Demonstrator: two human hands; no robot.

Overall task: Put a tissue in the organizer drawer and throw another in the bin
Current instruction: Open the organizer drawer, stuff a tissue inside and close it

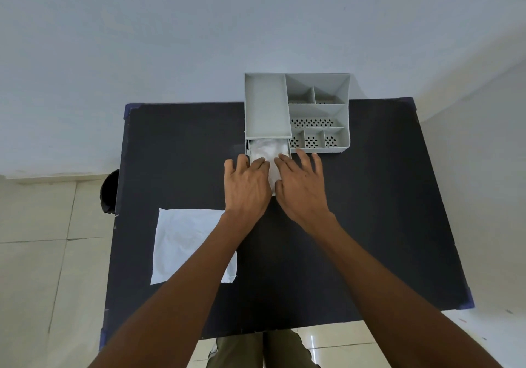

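Two hands, left hand (247, 186) & right hand (302, 188), rest fingers spread, palms down, on a crumpled white tissue (267, 151) in the pulled-out drawer (288, 151) of the grey plastic organizer (296, 111) at bench (370, 197) 12 o'clock. Flat white tissue (182, 242) lies at 8 o'clock. Black bin (109, 191) at 9 o'clock, off bench.

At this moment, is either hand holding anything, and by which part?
Neither grips anything. The left hand and right hand press flat on the tissue in the open drawer, fingers on its near part.
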